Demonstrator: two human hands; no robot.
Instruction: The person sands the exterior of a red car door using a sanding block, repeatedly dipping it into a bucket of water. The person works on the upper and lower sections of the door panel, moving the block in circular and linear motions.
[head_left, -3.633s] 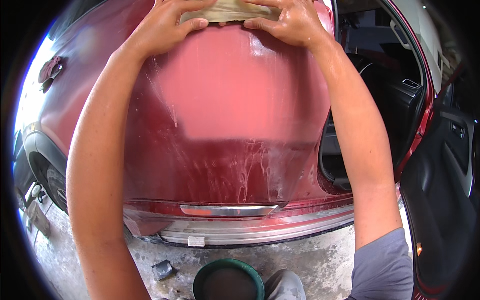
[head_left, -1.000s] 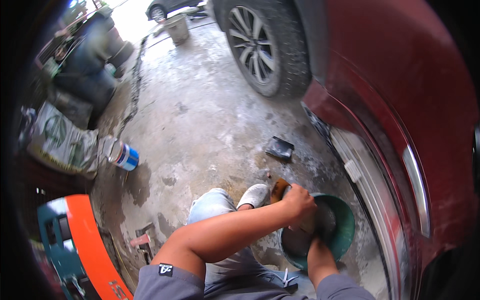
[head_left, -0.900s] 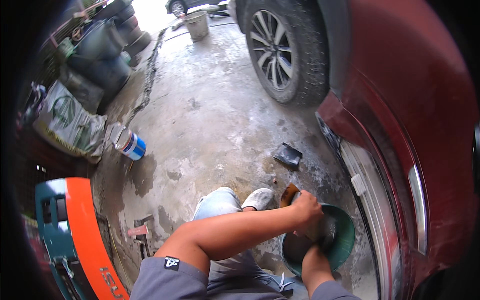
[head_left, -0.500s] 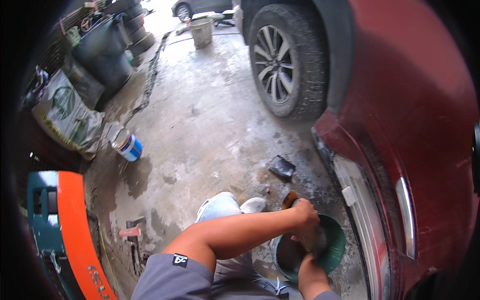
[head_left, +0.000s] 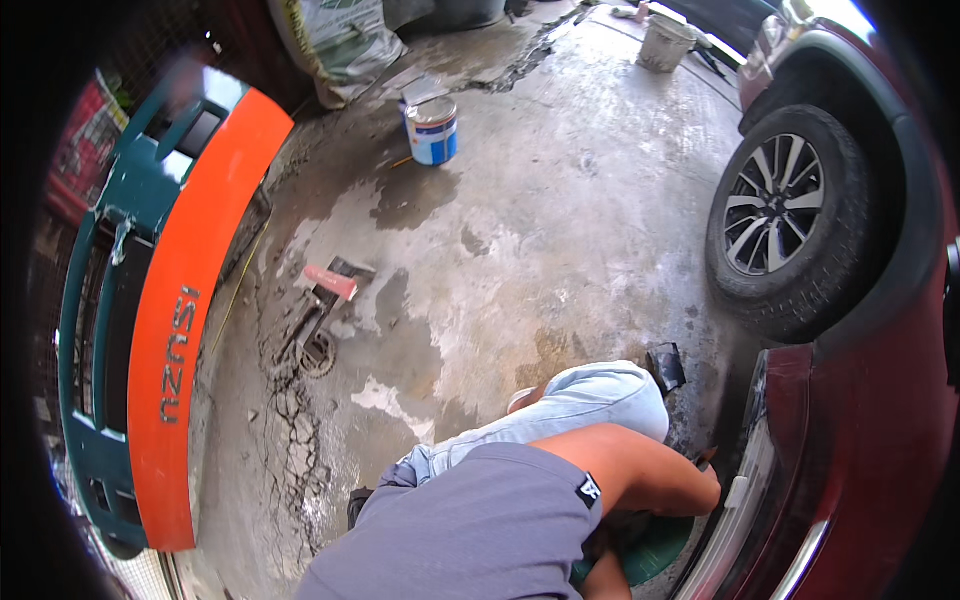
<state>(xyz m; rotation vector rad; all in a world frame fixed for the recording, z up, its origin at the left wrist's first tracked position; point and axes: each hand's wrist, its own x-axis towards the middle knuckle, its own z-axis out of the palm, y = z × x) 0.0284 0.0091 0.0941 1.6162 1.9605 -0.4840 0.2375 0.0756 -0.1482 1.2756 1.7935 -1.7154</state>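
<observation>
At the lower right, my left arm crosses over a green basin [head_left: 655,553], largely covered by the arms. My left hand [head_left: 708,488] is at the basin's far right edge, beside the red car's lower side. A small orange-brown piece [head_left: 707,458] shows just above this hand; most of the fingers are turned away, and what they grip is unclear. My right hand [head_left: 603,548] reaches into or over the basin below the left forearm, its fingers hidden. Something dark and greyish between the hands cannot be made out.
A dark red car [head_left: 880,430] with a black tire [head_left: 840,240] lines the right. An orange and green panel [head_left: 175,360] stands left. On the wet concrete are a blue-white can [head_left: 435,140], a rusty metal part [head_left: 318,318], a black flat piece [head_left: 667,366] and a pale bucket [head_left: 665,45].
The view has swung left and down, bringing the whole panel in. My left arm now covers more of the basin, and my right hand has gone out of sight behind it.
</observation>
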